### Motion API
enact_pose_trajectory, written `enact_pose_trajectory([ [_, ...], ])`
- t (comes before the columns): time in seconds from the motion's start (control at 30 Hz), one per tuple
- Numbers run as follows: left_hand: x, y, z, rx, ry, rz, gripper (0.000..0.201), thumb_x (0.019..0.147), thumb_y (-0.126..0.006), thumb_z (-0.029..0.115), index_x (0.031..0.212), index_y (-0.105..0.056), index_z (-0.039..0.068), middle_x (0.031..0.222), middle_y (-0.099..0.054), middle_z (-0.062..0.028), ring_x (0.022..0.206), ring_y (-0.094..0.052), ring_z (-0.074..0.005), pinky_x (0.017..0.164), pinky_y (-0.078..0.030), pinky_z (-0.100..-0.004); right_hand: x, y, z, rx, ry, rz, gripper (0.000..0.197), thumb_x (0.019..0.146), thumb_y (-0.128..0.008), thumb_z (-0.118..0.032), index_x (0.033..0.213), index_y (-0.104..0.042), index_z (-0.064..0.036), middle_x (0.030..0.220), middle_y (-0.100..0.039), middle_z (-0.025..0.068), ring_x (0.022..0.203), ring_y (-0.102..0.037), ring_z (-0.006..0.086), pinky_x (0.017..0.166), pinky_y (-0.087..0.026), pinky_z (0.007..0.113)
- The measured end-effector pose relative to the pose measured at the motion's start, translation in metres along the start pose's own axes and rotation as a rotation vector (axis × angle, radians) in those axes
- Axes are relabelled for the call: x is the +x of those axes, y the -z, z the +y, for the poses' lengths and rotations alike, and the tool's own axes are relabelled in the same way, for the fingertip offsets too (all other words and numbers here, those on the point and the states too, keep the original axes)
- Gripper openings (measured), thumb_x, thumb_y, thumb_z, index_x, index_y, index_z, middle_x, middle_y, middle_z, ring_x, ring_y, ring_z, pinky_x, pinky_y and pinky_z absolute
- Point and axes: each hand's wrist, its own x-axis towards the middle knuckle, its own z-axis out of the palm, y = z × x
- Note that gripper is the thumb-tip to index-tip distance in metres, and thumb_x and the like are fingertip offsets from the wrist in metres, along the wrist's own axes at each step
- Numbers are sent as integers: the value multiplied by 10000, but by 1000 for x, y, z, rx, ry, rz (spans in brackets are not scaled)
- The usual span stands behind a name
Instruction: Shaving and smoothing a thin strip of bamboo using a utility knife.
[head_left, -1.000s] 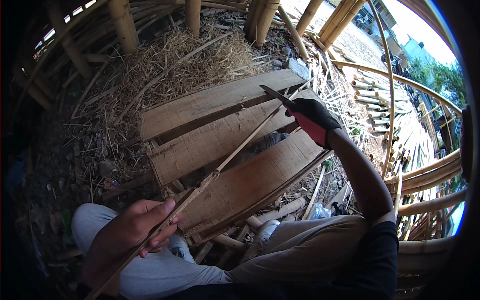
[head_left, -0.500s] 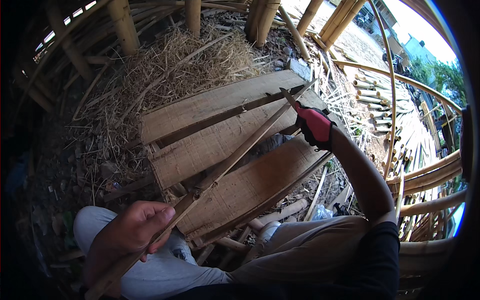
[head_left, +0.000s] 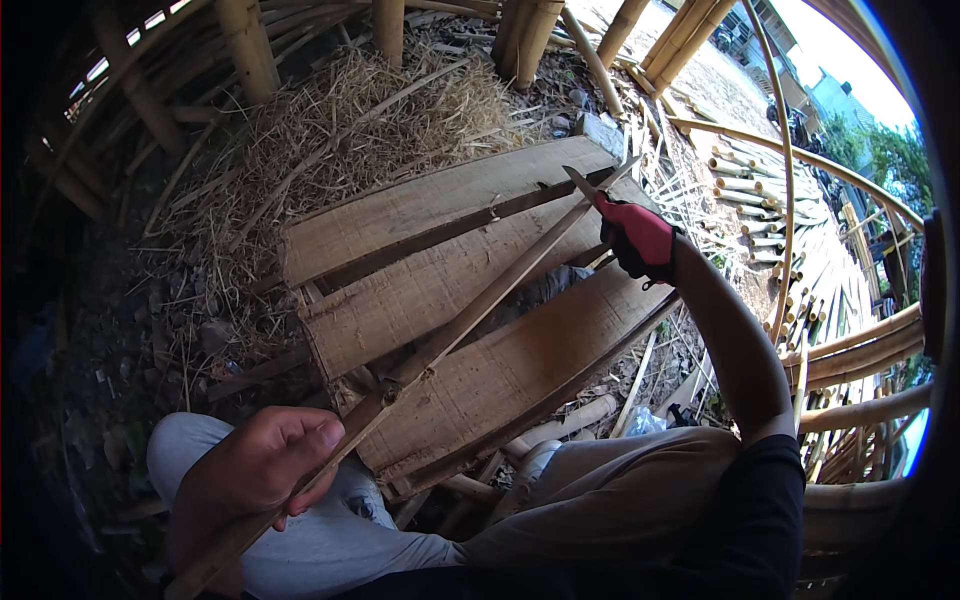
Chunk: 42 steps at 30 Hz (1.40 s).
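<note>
A long split bamboo strip (head_left: 490,297) slants across the view from the lower left to the far right, above a low slatted wooden bench. My bare left hand (head_left: 268,455) is closed around its near part, with the thumb lying along the top. In my right hand (head_left: 642,240), which wears a red and black glove, is a knife. Its narrow blade (head_left: 580,184) crosses the strip close to the far end, pointing up and to the left. The fingers hide the knife's handle.
Beneath the strip is the bench (head_left: 400,240), built of thick planks with gaps between them. Dry straw shavings (head_left: 370,130) lie piled behind it. Cut bamboo poles (head_left: 755,200) are stacked at right, and upright bamboo posts (head_left: 247,50) stand at the back.
My right hand and the knife have shifted slightly to the right and farther away, toward the strip's far end. My left hand keeps its grip, almost unmoved.
</note>
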Motion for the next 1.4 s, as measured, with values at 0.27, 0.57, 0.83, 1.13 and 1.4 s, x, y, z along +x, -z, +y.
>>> enact_pose_trajectory([
  [0.27, -4, 3, -8, -109, 20, -20, 472, 1032, -377, 439, 917, -524, 5, 475, -416, -7, 354, -355, -65, 350, -343, -209, 2, 7, -9, -82, 24, -54, 549, 921, -472, -646, 778, -513, -118, 479, -346, -52, 331, -308, 86, 323, -225, 273],
  [0.57, -1, 11, -9, -117, 41, -40, 463, 1034, -370, 437, 912, -524, 18, 479, -413, -1, 362, -360, -58, 344, -340, -200, 15, 11, -3, -9, 29, 11, 625, 866, -506, -698, 791, -541, -79, 529, -410, -9, 380, -371, 107, 350, -279, 277],
  [0.83, 5, 15, -5, -111, 37, -61, 463, 1041, -350, 425, 897, -513, 16, 480, -427, -4, 360, -371, -56, 348, -342, -194, -1, 5, -18, -128, 20, 100, 598, 887, -478, -698, 736, -502, -120, 477, -340, -59, 327, -297, 75, 315, -222, 264],
  [1.13, 3, 15, -7, -154, 47, -44, 458, 1043, -345, 418, 882, -500, 18, 466, -410, 7, 337, -341, -54, 350, -336, -196, 4, -9, -10, -22, 9, 37, 569, 912, -483, -652, 757, -496, -105, 476, -349, -38, 328, -320, 100, 316, -247, 280],
  [1.4, 0, 21, -9, -170, 47, -42, 452, 1043, -342, 429, 860, -488, 43, 466, -409, 19, 329, -337, -49, 343, -323, -193, 3, -13, -21, -48, -37, 7, 581, 893, -502, -674, 763, -497, -108, 470, -355, -38, 310, -320, 103, 307, -246, 279],
])
